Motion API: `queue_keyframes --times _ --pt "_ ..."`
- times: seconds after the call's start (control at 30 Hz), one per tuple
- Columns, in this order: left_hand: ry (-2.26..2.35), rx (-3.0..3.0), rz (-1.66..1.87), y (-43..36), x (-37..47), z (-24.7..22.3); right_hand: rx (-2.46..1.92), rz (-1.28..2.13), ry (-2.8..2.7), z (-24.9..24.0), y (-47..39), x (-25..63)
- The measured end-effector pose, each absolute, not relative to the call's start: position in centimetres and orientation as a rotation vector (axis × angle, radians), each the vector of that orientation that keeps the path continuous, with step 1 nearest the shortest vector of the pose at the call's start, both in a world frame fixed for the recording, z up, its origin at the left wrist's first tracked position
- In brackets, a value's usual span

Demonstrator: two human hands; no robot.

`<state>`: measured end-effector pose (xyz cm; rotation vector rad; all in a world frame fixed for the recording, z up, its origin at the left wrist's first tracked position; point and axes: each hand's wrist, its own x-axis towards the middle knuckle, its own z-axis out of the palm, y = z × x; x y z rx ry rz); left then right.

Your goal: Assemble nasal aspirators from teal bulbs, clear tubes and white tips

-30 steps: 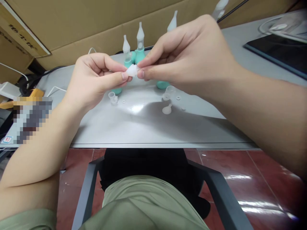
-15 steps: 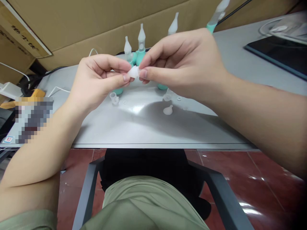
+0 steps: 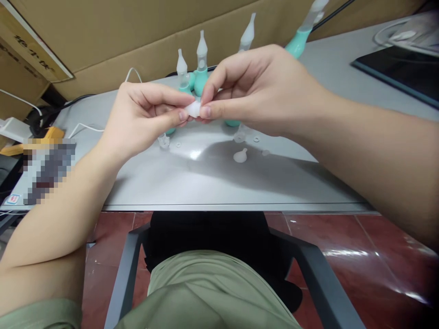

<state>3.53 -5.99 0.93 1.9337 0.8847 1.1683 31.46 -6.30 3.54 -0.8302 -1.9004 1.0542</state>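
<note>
Between their fingertips, my left hand [image 3: 147, 116] and my right hand [image 3: 254, 93] pinch a small white translucent silicone tip [image 3: 194, 109] above the table. Both hands are closed on it, and the fingers cover its ends. On the table below lie another white silicone tip [image 3: 240, 156], a clear plastic cup-like piece [image 3: 164, 141], a second clear piece [image 3: 240, 134] partly under my right hand, and small rings [image 3: 256, 139]. Behind the hands stand several green nasal aspirators with white tips, one [image 3: 201, 77] just beyond my fingers and one [image 3: 298, 43] past my right wrist.
A grey table [image 3: 192, 187] spans the view, with brown cardboard [image 3: 144, 36] behind it. A black flat device [image 3: 398, 75] lies at the right. White cables and a yellow object [image 3: 53, 135] are at the left. A chair armrest [image 3: 318, 274] sits below the edge.
Both hands have shifted slightly down and to the right with the white silicone tip still between them. The view has moved a little; the pieces on the table stay put.
</note>
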Motion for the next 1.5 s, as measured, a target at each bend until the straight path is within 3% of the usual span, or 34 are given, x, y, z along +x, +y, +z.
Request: queue_keyframes --times 0.23,0.57,1.17,1.5 --pt "0.551 1.94 1.236 -4.7 3.0 -0.3 -0.838 1.254 -1.781 3.8 -6.2 31.2" --pt "0.82 1.949 1.138 -5.9 3.6 0.7 -0.802 1.345 -1.763 3.4 -5.7 31.2" --pt "0.729 1.818 1.148 -7.2 4.8 1.5 -0.562 1.387 -1.762 3.3 -5.9 31.6" --pt "0.685 1.814 1.169 -7.5 5.2 1.9 -0.35 1.592 -1.708 2.3 -4.2 31.5"
